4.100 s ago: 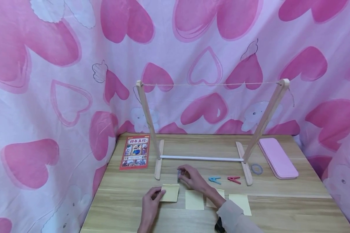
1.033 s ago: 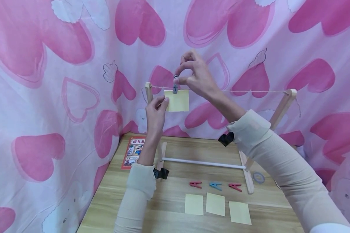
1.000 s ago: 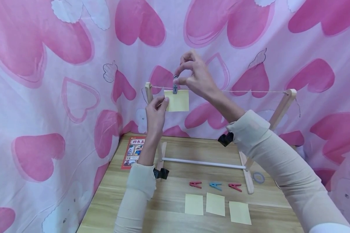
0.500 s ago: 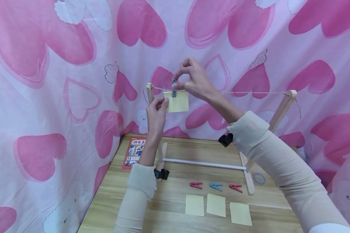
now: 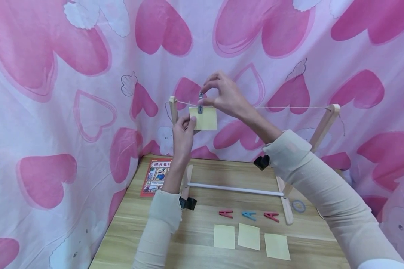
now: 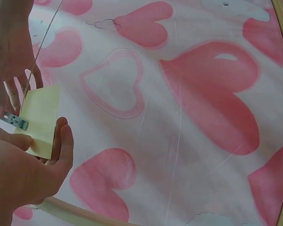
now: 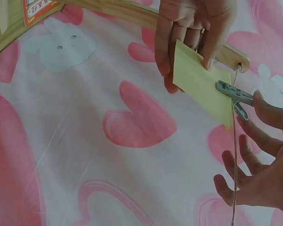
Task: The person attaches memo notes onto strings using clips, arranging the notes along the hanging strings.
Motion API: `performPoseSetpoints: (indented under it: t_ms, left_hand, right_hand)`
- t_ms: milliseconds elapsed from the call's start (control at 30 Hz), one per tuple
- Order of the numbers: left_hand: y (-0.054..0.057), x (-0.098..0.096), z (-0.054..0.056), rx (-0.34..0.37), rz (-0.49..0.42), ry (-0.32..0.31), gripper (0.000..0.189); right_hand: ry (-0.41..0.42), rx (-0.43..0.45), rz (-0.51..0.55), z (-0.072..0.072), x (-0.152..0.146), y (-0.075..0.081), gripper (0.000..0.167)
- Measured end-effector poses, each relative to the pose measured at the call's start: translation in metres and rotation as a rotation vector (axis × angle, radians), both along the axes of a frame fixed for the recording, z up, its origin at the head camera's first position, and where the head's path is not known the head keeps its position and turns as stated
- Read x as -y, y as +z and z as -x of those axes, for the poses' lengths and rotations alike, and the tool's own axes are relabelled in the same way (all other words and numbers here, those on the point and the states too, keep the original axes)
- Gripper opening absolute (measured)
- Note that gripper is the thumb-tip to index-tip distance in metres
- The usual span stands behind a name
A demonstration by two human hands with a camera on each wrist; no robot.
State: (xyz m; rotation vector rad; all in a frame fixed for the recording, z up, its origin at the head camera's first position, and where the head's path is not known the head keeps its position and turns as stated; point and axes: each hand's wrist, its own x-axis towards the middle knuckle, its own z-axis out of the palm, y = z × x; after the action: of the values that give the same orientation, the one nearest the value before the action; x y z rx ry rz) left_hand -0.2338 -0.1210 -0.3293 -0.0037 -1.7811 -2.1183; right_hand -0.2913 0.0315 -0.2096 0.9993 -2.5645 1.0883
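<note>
At the left part of the string [image 5: 282,107], a yellow sticky note [image 5: 207,120] is held up by my left hand [image 5: 182,140], which pinches its left edge between thumb and fingers. My right hand [image 5: 228,95] pinches the handles of a grey-blue clothespin [image 5: 200,109] from above. In the right wrist view the tip of the clothespin [image 7: 232,91] lies over the upper edge of the note [image 7: 198,84], right beside the string [image 7: 235,155]. The left wrist view shows the same clothespin [image 6: 15,121] against the note [image 6: 41,117]. The string is pulled slightly down there.
A wooden frame [image 5: 324,123] with a white crossbar [image 5: 235,189] carries the string. On the table lie two red clothespins, a blue clothespin [image 5: 249,215], several sticky notes [image 5: 224,237], a tape ring [image 5: 299,206] and a red booklet [image 5: 155,175]. A heart-patterned curtain [image 5: 97,186] stands behind.
Both hands have risen from the table to the string, with the note and the clothespin in them. Over the last second the right hand and clothespin have sunk a little, and the string dips.
</note>
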Motion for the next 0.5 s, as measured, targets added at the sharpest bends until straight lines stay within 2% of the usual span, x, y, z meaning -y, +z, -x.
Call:
performPoseSetpoints:
  t_ms: [300, 400, 500]
  left_hand:
    - [-0.008, -0.001, 0.000, -0.027, -0.055, -0.055, 0.037]
    - [-0.008, -0.003, 0.000, -0.024, -0.060, -0.054, 0.035]
    - [-0.008, -0.006, 0.000, -0.021, -0.067, -0.046, 0.034]
  right_hand:
    - [0.034, -0.044, -0.017, -0.001, -0.003, -0.003, 0.041]
    - [0.064, -0.110, 0.015, -0.010, -0.011, -0.006, 0.044]
    - [0.098, -0.204, 0.074, -0.027, -0.026, -0.012, 0.039]
